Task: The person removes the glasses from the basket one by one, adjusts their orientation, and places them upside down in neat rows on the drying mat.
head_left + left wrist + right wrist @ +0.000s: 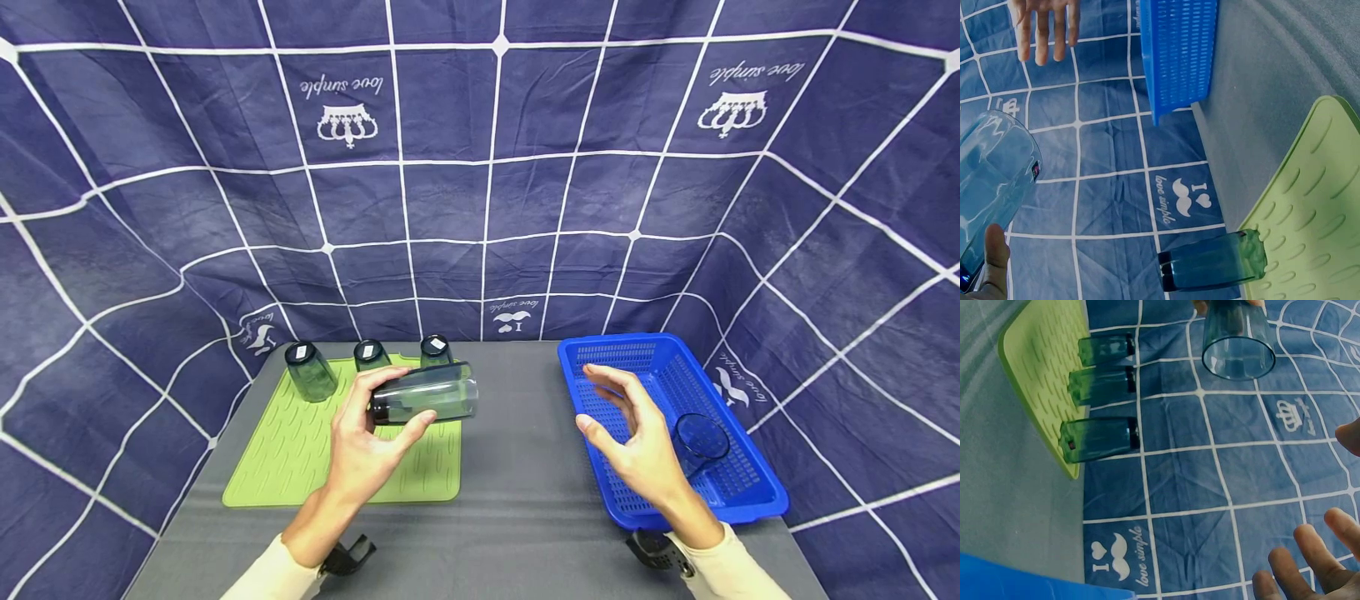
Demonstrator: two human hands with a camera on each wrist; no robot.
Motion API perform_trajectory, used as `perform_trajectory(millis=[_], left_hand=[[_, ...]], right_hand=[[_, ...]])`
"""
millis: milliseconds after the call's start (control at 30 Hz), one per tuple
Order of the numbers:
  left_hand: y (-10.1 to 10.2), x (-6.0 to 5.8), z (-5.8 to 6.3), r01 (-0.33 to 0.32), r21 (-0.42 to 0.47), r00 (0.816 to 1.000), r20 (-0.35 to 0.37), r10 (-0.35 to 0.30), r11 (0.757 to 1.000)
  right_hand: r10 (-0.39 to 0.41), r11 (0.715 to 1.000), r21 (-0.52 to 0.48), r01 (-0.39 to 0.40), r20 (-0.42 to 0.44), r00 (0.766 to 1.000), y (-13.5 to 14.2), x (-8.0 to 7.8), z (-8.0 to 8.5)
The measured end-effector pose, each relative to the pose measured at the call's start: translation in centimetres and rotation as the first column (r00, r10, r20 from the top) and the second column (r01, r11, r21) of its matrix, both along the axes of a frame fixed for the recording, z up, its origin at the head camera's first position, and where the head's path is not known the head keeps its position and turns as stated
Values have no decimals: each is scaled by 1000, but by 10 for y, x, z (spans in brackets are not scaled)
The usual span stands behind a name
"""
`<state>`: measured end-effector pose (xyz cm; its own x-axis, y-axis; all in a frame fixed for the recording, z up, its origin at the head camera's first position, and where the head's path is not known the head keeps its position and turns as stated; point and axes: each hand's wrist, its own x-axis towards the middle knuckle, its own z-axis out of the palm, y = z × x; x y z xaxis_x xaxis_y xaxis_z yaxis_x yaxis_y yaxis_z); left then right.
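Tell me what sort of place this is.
Probably a staged tabletop workspace, not a real kitchen: patterned blue cloth hangs behind and beside a grey table, which bears a green mat and a blue basket.

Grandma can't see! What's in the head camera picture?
A left hand holds a tinted glass sideways near three upside-down glasses on a green mat. The right hand, empty, is by a blue basket with another glass inside.

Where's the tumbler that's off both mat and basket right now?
Head view, left of center: the glass tumbler is held sideways in the left hand, appearing over the green drying mat, mouth toward the blue basket.
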<state>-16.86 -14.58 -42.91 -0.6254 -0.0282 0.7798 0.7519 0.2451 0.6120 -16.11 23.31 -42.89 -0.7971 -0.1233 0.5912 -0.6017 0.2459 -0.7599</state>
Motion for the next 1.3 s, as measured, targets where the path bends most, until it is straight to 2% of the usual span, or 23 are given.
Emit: perform_trajectory(millis=[300, 500, 900, 1300], left_hand=[[-6, -1, 0, -26, -9, 1000, -7, 26, 1000], [-10, 0, -3, -53, -25, 999, 3, 53, 998], [-23, 0, -7, -144, -78, 990, -10, 144, 986], [-37, 2, -11, -178, -80, 982, 43, 182, 981]], right_hand=[[-45, 998, 31, 46, -37, 998, 9, 1, 0], [-83, 994, 65, 84, -25, 996, 14, 3, 1], [-156, 979, 124, 161, -55, 986, 25, 5, -4], [-195, 969, 140, 204, -75, 978, 31, 7, -6]])
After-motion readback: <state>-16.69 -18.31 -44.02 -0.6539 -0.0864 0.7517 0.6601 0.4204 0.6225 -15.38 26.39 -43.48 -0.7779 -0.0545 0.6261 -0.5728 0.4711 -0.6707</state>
